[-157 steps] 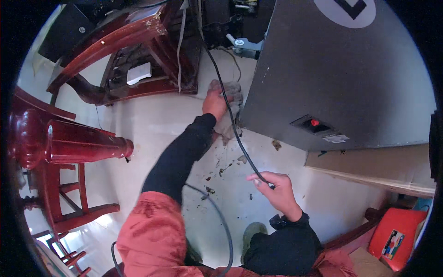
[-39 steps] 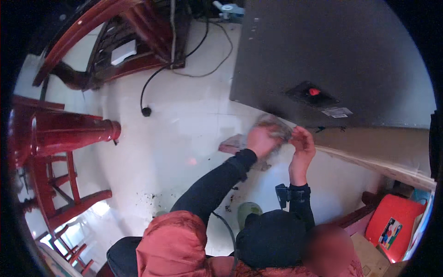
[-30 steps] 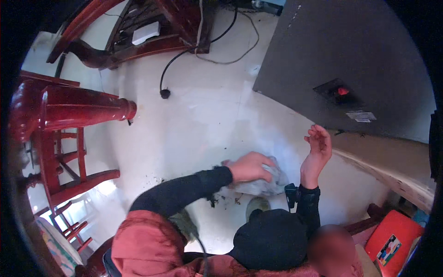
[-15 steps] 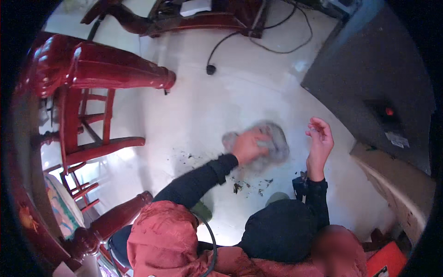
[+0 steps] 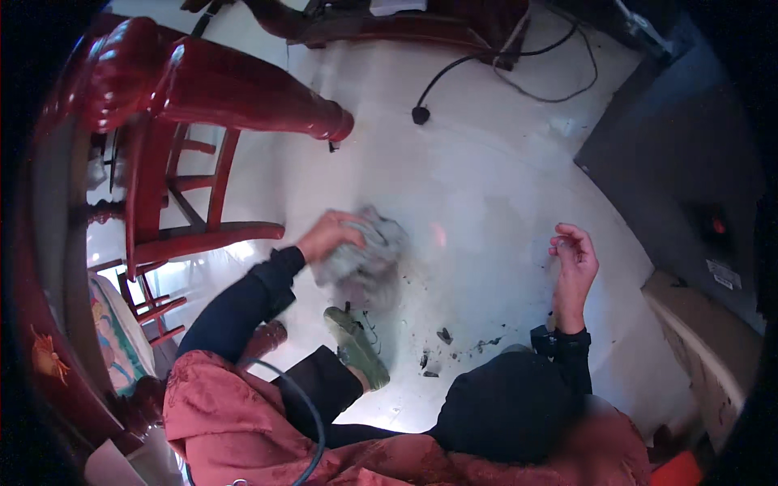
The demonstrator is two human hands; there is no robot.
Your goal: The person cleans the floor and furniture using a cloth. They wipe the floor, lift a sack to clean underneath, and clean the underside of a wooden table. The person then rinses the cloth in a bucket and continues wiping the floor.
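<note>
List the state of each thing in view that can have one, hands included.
Left hand: gripping the grey cloth.
Right hand: fingers loosely curled, nothing visible held.
Grey cloth: bunched up, slightly blurred.
Dark debris: scattered in bits on the floor.
Black plug: lying on the floor, unplugged.
Green shoe: worn.

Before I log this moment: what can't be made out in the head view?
In the head view:
Crumpled grey cloth: underside hidden by its own bulk; folds blurred.
Scattered dark debris bits: too small to identify.
White boxy object: cut off by the top edge.
</note>
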